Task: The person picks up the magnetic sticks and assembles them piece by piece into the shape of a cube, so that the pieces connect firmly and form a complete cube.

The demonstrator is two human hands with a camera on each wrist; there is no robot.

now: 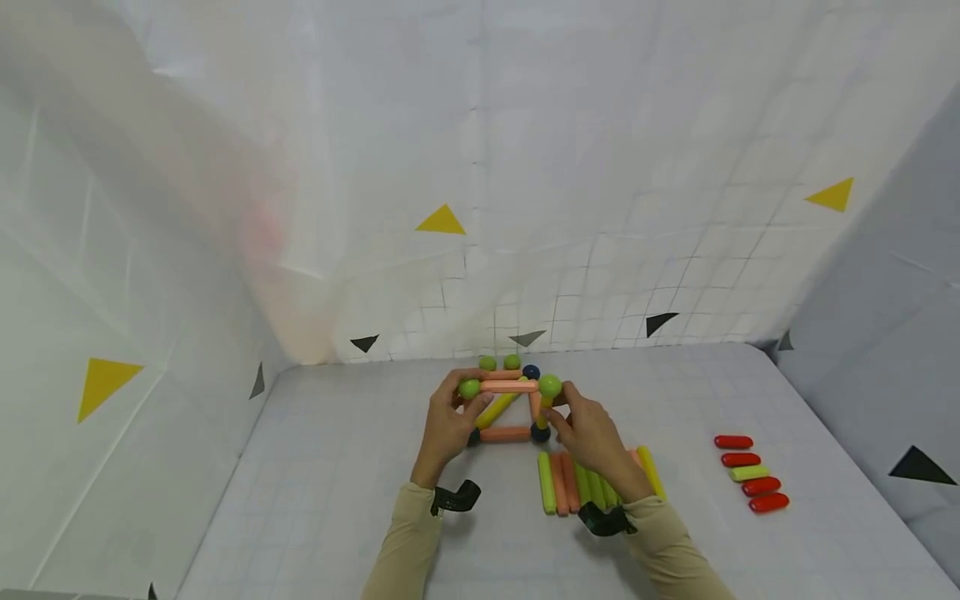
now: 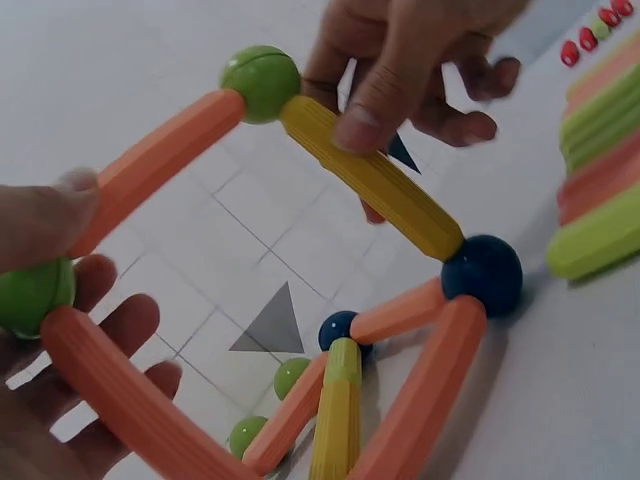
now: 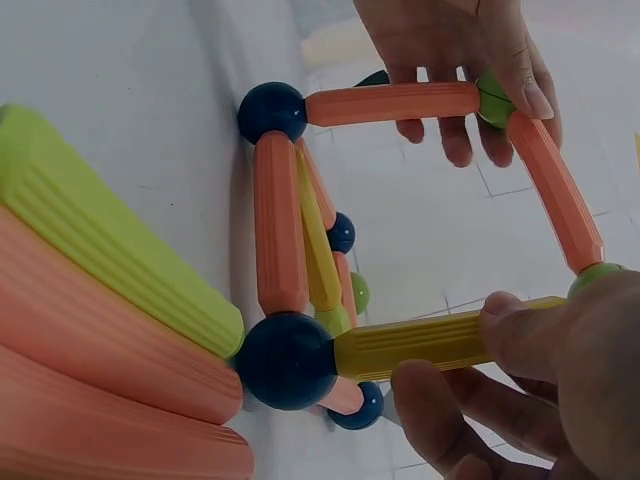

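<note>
Both hands hold an upright square of magnetic sticks and balls. My left hand (image 1: 448,421) pinches the green ball (image 1: 469,389) at its upper left corner, the thumb on the end of the orange top stick (image 1: 510,386). My right hand (image 1: 592,429) grips the yellow upright stick (image 2: 375,180) between thumb and fingers, just below the other green ball (image 1: 550,386). That yellow stick meets a dark blue ball (image 3: 288,361) at the lower right. An orange stick (image 1: 505,434) forms the bottom edge. Behind it lies a flat orange-stick base with a yellow diagonal stick (image 1: 497,408).
Two loose-looking green balls (image 1: 512,362) sit behind the base. A row of green, orange and yellow sticks (image 1: 561,483) lies under the right forearm. Farther right are several short red pieces (image 1: 741,459) with one yellow-green piece (image 1: 750,472). White walls enclose the table (image 1: 322,500).
</note>
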